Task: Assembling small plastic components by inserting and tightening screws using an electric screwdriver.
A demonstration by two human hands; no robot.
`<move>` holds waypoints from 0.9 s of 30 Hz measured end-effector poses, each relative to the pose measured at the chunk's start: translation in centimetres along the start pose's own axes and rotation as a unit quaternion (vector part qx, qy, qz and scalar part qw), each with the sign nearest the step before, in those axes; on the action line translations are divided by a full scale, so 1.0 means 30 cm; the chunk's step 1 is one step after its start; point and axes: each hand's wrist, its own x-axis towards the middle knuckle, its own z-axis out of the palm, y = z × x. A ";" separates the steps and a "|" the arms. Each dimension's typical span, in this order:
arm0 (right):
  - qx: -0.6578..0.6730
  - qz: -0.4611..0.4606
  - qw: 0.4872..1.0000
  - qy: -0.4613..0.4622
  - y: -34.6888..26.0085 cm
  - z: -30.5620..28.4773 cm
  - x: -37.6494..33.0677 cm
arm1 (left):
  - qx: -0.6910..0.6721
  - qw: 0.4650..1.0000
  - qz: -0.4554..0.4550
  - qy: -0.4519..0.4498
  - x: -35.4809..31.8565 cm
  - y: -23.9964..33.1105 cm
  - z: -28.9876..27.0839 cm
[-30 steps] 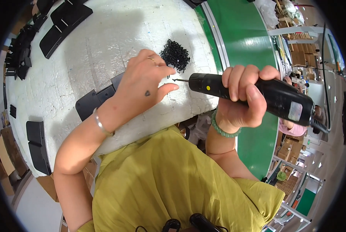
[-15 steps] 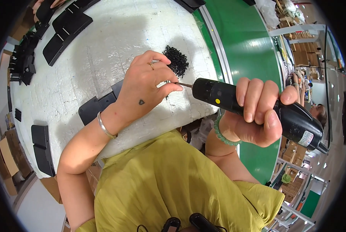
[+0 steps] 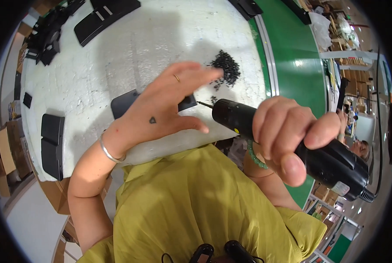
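My right hand (image 3: 288, 131) grips a black corded electric screwdriver (image 3: 233, 114), its thin bit pointing left toward my other hand. Whether a screw sits on the bit's tip is too small to tell. My left hand (image 3: 161, 103) is open, thumb and fingers spread apart around the space near the tip, and the fingers are slightly blurred. Beneath that hand lies a flat black plastic part (image 3: 123, 102), mostly hidden by it; its right end shows between thumb and fingers. Just beyond my left fingertips is a heap of small black screws (image 3: 228, 69), with a few strays on its near side.
The work surface (image 3: 130, 52) is covered in whitish plastic film. More black parts lie at its left edge (image 3: 52, 147) and far left (image 3: 106, 19), beside a jumbled black pile (image 3: 47, 41). A metal rail (image 3: 270, 57) and green surface (image 3: 296, 65) run along the right. Cardboard boxes (image 3: 5, 149) stand left.
My left fingers have come apart from their pinch at the bit's tip. The screwdriver has tilted and its rear end sits lower. The whole view has shifted, so the table appears farther right.
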 end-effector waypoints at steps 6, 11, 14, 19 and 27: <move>0.091 0.034 0.995 -0.013 0.088 0.100 0.007 | 0.214 0.961 -0.117 0.133 -0.129 -0.074 -0.139; 0.079 0.072 0.993 -0.055 0.122 0.169 0.013 | 0.218 0.963 -0.148 0.054 -0.194 -0.090 -0.099; 0.079 0.092 0.989 -0.079 0.127 0.183 0.011 | 0.198 0.962 -0.184 0.031 -0.191 -0.086 -0.105; 0.119 0.084 0.985 -0.095 0.155 0.201 0.017 | 0.188 0.963 -0.193 0.026 -0.201 -0.092 -0.110; 0.113 0.070 0.986 -0.104 0.168 0.249 0.026 | 0.184 0.966 -0.181 0.030 -0.201 -0.095 -0.100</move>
